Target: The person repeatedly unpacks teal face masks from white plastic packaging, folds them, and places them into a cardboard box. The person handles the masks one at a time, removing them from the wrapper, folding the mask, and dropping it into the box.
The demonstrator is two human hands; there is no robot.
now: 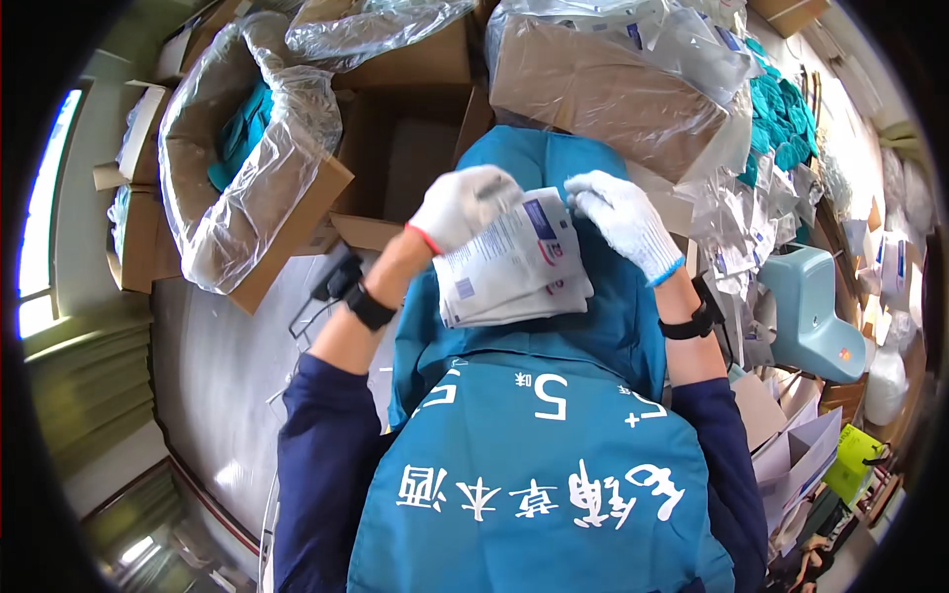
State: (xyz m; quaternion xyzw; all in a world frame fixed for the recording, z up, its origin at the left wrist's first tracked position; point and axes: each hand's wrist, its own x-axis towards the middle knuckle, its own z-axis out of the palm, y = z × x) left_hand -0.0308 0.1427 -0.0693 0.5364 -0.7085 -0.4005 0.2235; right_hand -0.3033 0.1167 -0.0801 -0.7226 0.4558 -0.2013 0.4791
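Observation:
A stack of flat white plastic packets with blue and red print lies on my lap, over my teal apron. My left hand, in a white knit glove with a red cuff, is closed over the stack's upper left corner. Its fingers are curled, and what they hold, if anything, is hidden. Just off the upper right edge of the packets, my right hand wears a white glove with a blue cuff. Its fingers are loosely extended and apart from the stack.
Ahead stands an open cardboard box. A plastic-lined carton at left holds teal items. A carton with clear bags sits far right of centre, near a teal pile. A light blue plastic stool stands right.

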